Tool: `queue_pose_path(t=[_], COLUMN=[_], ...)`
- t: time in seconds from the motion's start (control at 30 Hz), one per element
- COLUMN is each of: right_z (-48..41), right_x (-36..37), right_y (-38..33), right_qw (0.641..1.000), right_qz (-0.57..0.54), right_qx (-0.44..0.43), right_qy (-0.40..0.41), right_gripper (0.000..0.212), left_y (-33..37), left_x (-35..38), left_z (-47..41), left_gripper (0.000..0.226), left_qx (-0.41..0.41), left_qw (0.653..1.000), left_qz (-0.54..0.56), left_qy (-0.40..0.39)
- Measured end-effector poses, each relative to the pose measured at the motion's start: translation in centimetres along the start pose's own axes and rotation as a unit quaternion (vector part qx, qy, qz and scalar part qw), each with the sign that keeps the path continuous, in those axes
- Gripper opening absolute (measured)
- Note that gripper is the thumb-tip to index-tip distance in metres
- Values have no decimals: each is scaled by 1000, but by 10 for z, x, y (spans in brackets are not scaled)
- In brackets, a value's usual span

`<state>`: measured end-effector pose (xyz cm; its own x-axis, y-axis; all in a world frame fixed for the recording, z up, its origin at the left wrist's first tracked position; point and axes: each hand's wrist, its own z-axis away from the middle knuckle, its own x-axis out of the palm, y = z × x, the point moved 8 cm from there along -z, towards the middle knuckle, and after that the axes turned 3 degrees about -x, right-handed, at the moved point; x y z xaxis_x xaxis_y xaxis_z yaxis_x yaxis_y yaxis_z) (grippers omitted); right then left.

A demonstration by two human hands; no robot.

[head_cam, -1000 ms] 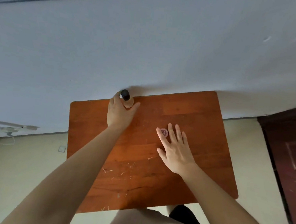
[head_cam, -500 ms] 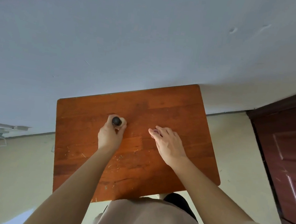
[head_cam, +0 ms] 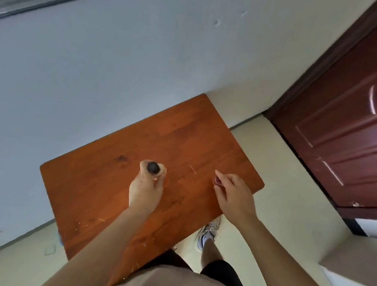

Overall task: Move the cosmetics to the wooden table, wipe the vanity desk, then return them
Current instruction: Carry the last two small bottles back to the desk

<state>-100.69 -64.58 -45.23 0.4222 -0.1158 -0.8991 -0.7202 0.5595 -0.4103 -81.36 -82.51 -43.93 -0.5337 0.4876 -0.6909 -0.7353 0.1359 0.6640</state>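
My left hand [head_cam: 146, 188] grips a small bottle with a round black cap [head_cam: 152, 167], held upright above the middle of the wooden table [head_cam: 90, 179]; only the cap and a bit of pale body show above my fingers. My right hand [head_cam: 233, 194] pinches a small dark reddish cosmetic item [head_cam: 217, 181] between thumb and fingers, over the table's right part. Whether either item touches the tabletop is not visible. The vanity desk is out of view.
The orange-brown table stands against a pale wall [head_cam: 97, 75]. A dark red door [head_cam: 352, 127] is at the right. My shoe [head_cam: 208, 234] and leg stand on the cream floor by the table's near right edge. A pale surface [head_cam: 358, 284] shows at lower right.
Both hands have drawn back from the table's far side toward me, each carrying its item. The view has swung right, bringing the door and floor into sight.
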Motion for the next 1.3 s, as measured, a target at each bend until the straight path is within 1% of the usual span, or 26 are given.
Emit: queue_pose_path(t=[0.13, 0.27, 0.37, 0.43, 0.5, 0.6, 0.67, 0.8, 0.9, 0.97, 1.1, 1.23, 1.3], right_z=[46, 112, 179, 234, 300, 416, 495, 639, 721, 760, 811, 846, 861], right_x=[-62, -142, -199, -231, -256, -279, -286, -300, -309, -314, -317, -310, -310], right_y=[28, 69, 103, 127, 152, 191, 218, 266, 291, 308, 348, 402, 434], right_qw=[992, 963, 925, 896, 863, 808, 782, 735, 696, 680, 665, 652, 656], right_qz=[-1, 14, 26, 39, 44, 45, 56, 83, 99, 104, 109, 88, 90], right_qx=[62, 130, 171, 199, 236, 296, 324, 361, 397, 410, 435, 454, 463], right_qy=[106, 237, 339, 395, 445, 508, 529, 568, 590, 599, 598, 601, 590], right_gripper=[45, 42, 40, 42, 46, 50, 49, 43, 41, 40, 40, 42, 43], left_y=[79, 194, 277, 326, 364, 406, 424, 447, 461, 471, 491, 509, 520], left_x=[28, 63, 90, 112, 139, 182, 215, 278, 308, 324, 367, 430, 465], left_z=[4, 43, 102, 157, 220, 325, 395, 529, 615, 661, 727, 772, 793], left_gripper=[28, 32, 31, 30, 31, 36, 41, 52, 54, 51, 43, 37, 36], left_qx=[109, 237, 332, 403, 456, 515, 541, 571, 583, 595, 628, 621, 622], left_qw=[991, 962, 932, 900, 869, 824, 798, 745, 712, 693, 659, 652, 641], left_qz=[-24, -25, 10, 35, 50, 90, 107, 127, 123, 115, 93, 75, 74], left_qy=[-74, -130, -146, -162, -185, -217, -242, -321, -370, -390, -402, -429, -443])
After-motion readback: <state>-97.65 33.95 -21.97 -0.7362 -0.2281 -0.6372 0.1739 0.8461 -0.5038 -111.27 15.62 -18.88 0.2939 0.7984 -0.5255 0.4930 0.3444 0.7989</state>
